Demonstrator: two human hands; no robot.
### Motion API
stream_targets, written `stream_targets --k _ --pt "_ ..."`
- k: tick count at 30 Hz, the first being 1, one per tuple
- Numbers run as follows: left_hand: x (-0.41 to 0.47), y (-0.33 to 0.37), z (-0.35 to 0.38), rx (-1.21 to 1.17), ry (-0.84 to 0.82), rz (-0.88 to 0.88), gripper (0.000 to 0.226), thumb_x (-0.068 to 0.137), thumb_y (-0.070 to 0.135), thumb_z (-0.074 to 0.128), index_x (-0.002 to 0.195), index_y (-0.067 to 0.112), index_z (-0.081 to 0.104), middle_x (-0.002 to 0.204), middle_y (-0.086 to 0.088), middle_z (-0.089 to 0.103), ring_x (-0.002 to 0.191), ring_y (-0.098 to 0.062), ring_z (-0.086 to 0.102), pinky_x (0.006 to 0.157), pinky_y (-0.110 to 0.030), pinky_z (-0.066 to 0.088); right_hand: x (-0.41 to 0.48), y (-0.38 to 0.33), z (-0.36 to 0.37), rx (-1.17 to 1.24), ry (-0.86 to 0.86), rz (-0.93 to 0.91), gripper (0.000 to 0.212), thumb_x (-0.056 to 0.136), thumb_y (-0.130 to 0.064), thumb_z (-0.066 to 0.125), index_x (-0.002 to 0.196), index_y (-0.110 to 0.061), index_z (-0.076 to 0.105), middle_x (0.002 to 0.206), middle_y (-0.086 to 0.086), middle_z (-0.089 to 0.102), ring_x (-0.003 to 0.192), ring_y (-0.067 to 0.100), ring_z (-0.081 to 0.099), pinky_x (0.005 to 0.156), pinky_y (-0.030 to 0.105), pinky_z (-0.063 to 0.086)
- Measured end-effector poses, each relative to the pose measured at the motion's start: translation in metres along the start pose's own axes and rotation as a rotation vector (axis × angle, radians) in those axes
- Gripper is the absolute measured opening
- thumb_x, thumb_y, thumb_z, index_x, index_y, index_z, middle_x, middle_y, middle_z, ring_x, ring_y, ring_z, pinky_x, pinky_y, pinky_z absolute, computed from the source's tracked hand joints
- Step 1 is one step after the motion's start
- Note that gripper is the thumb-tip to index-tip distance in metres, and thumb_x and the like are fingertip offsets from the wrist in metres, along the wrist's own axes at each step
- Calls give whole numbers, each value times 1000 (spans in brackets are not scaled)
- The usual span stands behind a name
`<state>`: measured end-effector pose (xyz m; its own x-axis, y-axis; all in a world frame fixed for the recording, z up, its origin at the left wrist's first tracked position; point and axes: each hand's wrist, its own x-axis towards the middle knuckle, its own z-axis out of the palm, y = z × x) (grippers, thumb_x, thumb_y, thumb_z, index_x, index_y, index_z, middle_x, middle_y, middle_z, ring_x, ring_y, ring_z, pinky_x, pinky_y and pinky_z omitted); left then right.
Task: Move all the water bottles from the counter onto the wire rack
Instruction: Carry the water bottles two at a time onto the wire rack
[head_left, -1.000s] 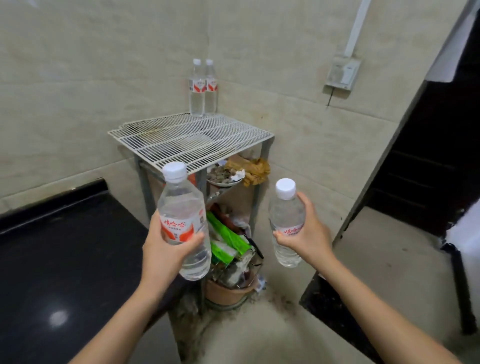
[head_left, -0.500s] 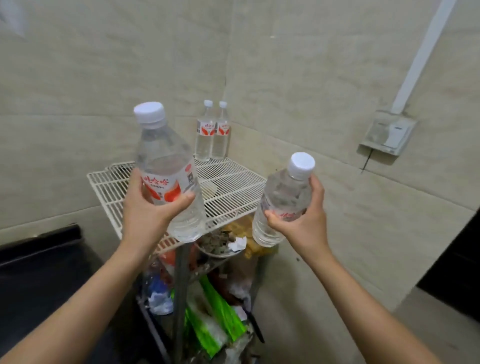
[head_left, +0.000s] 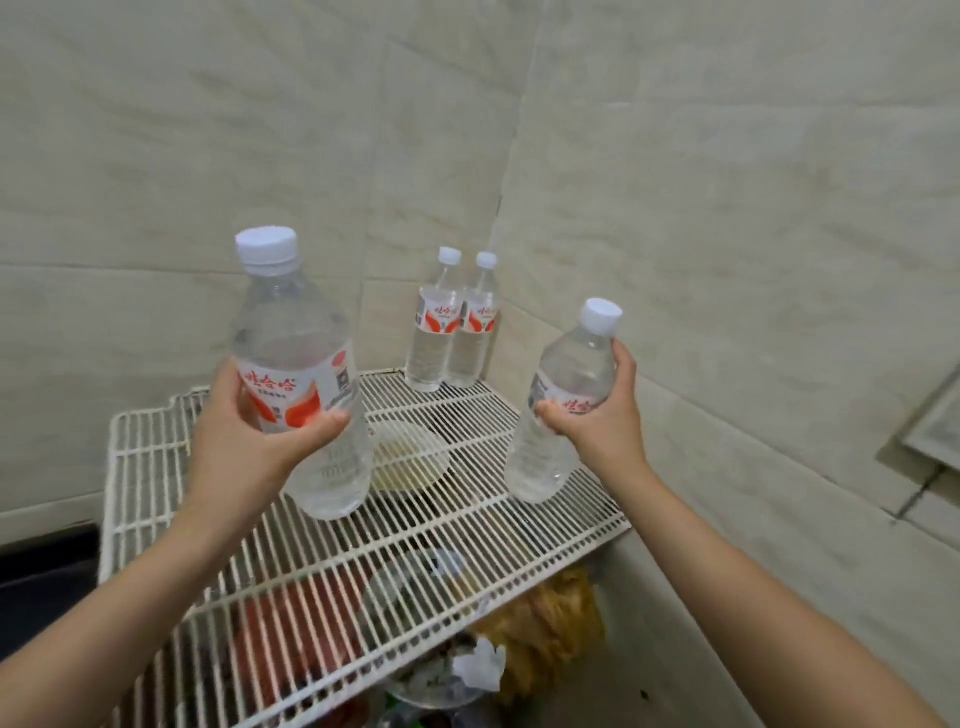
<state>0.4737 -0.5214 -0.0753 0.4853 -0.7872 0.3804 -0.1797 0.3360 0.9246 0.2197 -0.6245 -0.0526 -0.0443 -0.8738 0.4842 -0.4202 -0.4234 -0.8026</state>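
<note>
Left hand (head_left: 244, 441): clenched round a labelled water bottle (head_left: 301, 384), held above the wire rack (head_left: 415, 545). Rack's rear corner: two bottles (head_left: 452, 322) standing upright, touching. Right hand (head_left: 602, 415): gripping a second bottle (head_left: 561, 410), tilted, over the rack's right edge.

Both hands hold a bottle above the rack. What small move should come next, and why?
Probably lower both bottles onto the wire rack near the two bottles in the back corner. The left hand and right hand each grip a bottle over the open wire top, not yet set down.
</note>
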Motion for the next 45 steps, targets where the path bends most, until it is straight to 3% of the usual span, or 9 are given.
stream_targets --k 11,14,22,28,31,33,38,42,45 --pt "7 -2 -7 112 269 -7 58 65 8 74 112 25 44 95 14 57 89 -5 57 72 -22 44 131 43 64 29 -159 -7 88 66 -6 73 136 -26 23 126 2 51 97 19 52 88 45 51" --pt "11 0 -2 169 318 -16 60 64 11 76 115 21 46 100 7 60 92 -10 59 76 -28 46 162 55 82 68 -198 3 90 66 -4 76 137 -22 24 123 1 49 102 18 48 84 31 43" --pt "25 -1 22 212 434 -22 60 64 13 76 116 19 47 101 4 62 92 -12 61 78 -32 48 192 89 110 43 -242 -41 91 57 -19 81 128 -38 29 128 3 55 112 28 55 93 45 47" --pt "63 -9 70 244 394 -10 51 63 17 79 100 33 47 98 7 63 89 -11 63 75 -29 50 195 102 113 132 -187 -66 88 56 -21 84 130 -27 35 124 -4 52 111 19 52 93 37 46" --pt "85 -21 110 275 354 -22 53 64 19 79 104 26 46 99 4 63 89 -13 63 74 -29 52 181 108 115 212 -192 25 96 58 -5 82 138 -14 29 134 9 48 120 28 50 100 37 42" --pt "98 -35 139 300 323 -48 52 65 22 78 105 26 44 101 2 62 88 -14 63 77 -32 55 160 122 118 186 -212 138 90 65 3 77 139 -6 27 133 14 48 119 31 50 91 28 41" --pt "127 -69 201 338 320 -101 56 67 28 77 113 24 45 98 6 63 86 -13 64 76 -32 56 139 158 125 83 -296 126 77 67 -3 77 134 -7 37 121 16 61 106 29 61 80 28 46" --pt "145 -87 233 320 340 -128 66 64 33 79 119 27 42 98 8 62 90 -14 64 78 -33 54 143 161 124 111 -290 65 82 69 -15 78 137 -9 33 129 13 55 115 28 55 92 37 49" --pt "146 -98 250 316 322 -120 73 62 36 80 123 31 39 99 13 60 92 -11 62 79 -31 52 146 163 124 159 -301 57 76 78 -12 70 141 -9 28 136 10 49 124 26 48 93 30 41"
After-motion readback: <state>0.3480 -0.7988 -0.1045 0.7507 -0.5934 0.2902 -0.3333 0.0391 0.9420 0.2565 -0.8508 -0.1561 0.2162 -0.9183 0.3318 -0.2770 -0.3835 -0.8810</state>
